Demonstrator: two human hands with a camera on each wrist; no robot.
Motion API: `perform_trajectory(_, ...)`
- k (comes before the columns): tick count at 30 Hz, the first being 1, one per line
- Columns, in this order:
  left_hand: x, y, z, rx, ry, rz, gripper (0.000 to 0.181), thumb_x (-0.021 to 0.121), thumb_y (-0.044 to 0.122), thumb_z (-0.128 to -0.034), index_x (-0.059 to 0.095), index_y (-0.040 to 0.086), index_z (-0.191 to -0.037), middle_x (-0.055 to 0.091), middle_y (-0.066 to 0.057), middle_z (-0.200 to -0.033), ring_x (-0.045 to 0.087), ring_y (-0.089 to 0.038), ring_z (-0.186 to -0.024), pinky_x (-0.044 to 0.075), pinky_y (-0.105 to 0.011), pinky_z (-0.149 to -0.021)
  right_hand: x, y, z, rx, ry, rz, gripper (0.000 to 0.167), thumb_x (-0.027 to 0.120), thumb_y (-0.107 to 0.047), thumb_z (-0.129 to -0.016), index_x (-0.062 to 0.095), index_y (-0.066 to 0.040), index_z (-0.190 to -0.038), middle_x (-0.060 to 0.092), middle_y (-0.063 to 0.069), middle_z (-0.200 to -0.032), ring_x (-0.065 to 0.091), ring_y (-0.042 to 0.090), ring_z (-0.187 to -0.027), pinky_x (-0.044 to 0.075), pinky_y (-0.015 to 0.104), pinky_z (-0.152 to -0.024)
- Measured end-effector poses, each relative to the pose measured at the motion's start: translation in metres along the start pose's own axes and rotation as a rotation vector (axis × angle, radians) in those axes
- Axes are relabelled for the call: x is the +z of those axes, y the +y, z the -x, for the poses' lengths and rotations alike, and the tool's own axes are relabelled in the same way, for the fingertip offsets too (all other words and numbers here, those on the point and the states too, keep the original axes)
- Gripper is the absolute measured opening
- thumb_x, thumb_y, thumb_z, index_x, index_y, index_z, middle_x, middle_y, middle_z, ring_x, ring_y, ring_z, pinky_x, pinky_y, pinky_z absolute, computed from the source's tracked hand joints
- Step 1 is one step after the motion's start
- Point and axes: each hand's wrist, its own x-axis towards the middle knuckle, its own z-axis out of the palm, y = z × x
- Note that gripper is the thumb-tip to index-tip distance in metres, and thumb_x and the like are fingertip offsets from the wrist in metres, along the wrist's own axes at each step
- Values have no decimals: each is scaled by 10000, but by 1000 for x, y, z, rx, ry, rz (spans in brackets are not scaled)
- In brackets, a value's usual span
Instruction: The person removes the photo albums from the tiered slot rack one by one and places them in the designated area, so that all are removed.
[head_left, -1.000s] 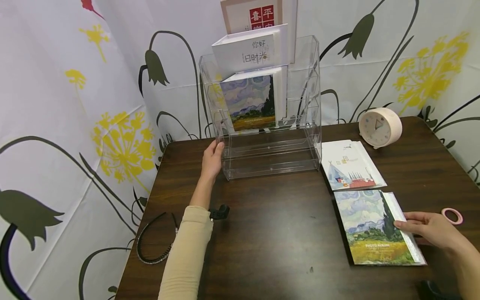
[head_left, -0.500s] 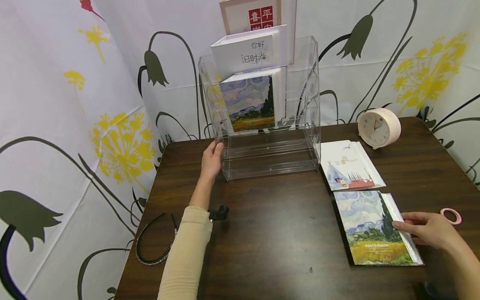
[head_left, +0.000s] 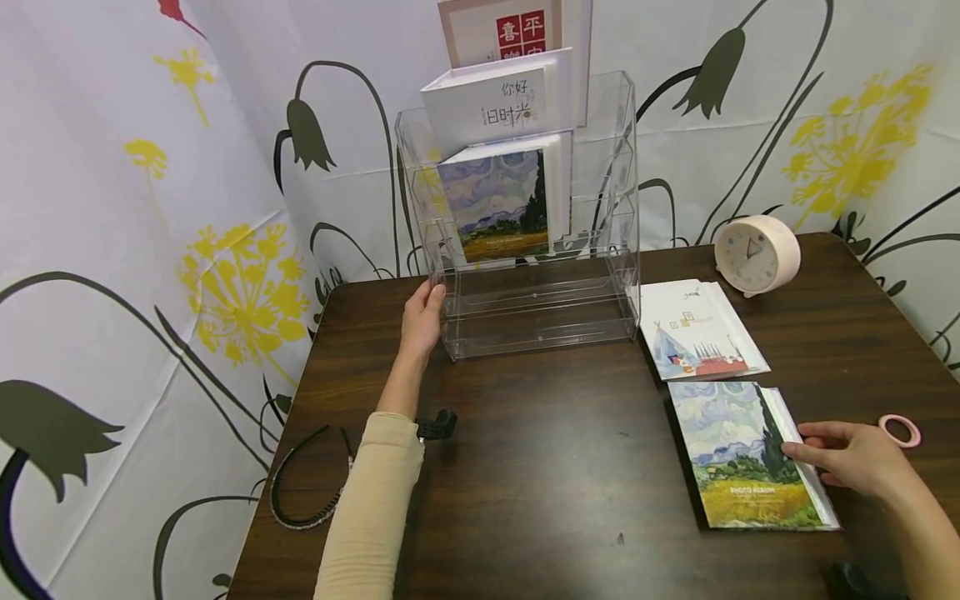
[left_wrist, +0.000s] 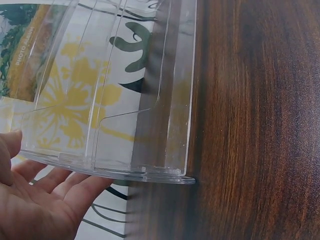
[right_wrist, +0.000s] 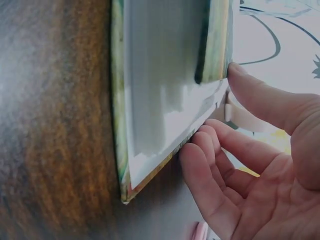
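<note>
The person's right hand pinches the outer edge of a photo album, thumb against the front cover and the curled fingers at the edge beneath. The left hand holds the side wall of a clear plastic rack, thumb on one face, fingers spread along the other.

The album is in front of the rack and to its right, on a brown wood-grain table. Its glossy rectangular cover shows a painted landscape with swirling clouds, a dark tree and a golden field; a strip of white pages shows along the gripped edge.

Just beside the rack's right foot lies a white booklet printed with a small blue tent. Within the tiered, see-through rack stand a matching landscape album, a white one with Chinese lettering and, rearmost, a cream one bearing red squares.

Right of the rack are a round cream clock and, farther forward, a smooth pink ring. Left and in front curls a dark, ridged loop. Behind the rack hangs white floral fabric.
</note>
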Motion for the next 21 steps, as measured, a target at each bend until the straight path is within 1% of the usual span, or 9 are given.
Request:
perform_trajectory(5, 1, 0, -1, 13, 3, -11, 438, 468, 296, -1049, 516, 52, -1409, 575, -181, -1339, 513, -320, -1237, 372, -453, -1055, -1, 1, 0, -18, -3, 18, 735, 718, -397, -895, 509, 231, -1213, 648, 204, -919, 640, 229, -759, 586, 373, -612)
perform_trajectory(7, 1, 1, -1, 3, -3, -2, 436, 461, 296, -1050, 514, 54, -1409, 568, -182, -1344, 506, -327, -1242, 374, -459, -1054, -2, 0, -1, -26, -6, 30, 728, 700, -406, -907, 513, 228, -1211, 649, 225, -924, 645, 238, -753, 586, 371, -609)
perform_trajectory(8, 1, 2, -2, -10, -9, 13, 439, 458, 296, -1050, 506, 55, -1413, 560, -190, -1348, 503, -342, -1242, 385, -476, -1045, -3, -1, 0, -27, -4, 39, 725, 692, -408, -912, 513, 225, -1216, 649, 239, -934, 648, 239, -753, 585, 367, -607)
perform_trajectory(10, 1, 3, -2, -53, -30, 75, 449, 454, 299, -1051, 480, 64, -1433, 535, -203, -1364, 497, -371, -1240, 411, -522, -1018, -4, -2, -1, -26, -11, 50, 731, 682, -421, -917, 511, 222, -1220, 642, 266, -953, 650, 247, -758, 586, 369, -611)
perform_trajectory(13, 1, 5, -2, -122, -62, 174, 465, 449, 297, -1054, 433, 89, -1470, 476, -217, -1415, 467, -406, -1265, 416, -586, -1000, -5, -5, -1, -20, -23, 66, 746, 666, -443, -922, 506, 220, -1226, 627, 317, -997, 656, 259, -768, 586, 382, -624)
perform_trajectory(15, 0, 6, -2, -152, -78, 216, 469, 444, 291, -1056, 412, 100, -1484, 445, -210, -1444, 447, -410, -1286, 396, -610, -1007, -6, -8, 0, -10, -23, 83, 756, 656, -460, -924, 506, 217, -1227, 618, 339, -1015, 655, 253, -752, 585, 385, -624)
perform_trajectory(16, 1, 7, -2, -156, -80, 221, 465, 443, 285, -1057, 412, 100, -1482, 444, -209, -1445, 447, -409, -1286, 393, -613, -1009, -7, -10, 0, -8, -19, 91, 760, 649, -467, -927, 505, 217, -1226, 612, 353, -1030, 657, 253, -746, 584, 386, -622)
perform_trajectory(19, 1, 8, -1, -158, -81, 234, 454, 435, 264, -1060, 411, 89, -1478, 449, -220, -1433, 458, -418, -1266, 391, -619, -1006, -7, -16, 2, -21, 31, 136, 735, 639, -474, -931, 536, 203, -1199, 621, 350, -1009, 646, 237, -701, 566, 362, -579)
perform_trajectory(21, 1, 8, 0, -160, -76, 238, 452, 433, 254, -1060, 406, 86, -1479, 453, -227, -1425, 466, -424, -1253, 396, -620, -1000, -7, -22, 4, -53, 96, 170, 687, 645, -458, -933, 573, 185, -1162, 638, 332, -974, 638, 260, -696, 541, 388, -575)
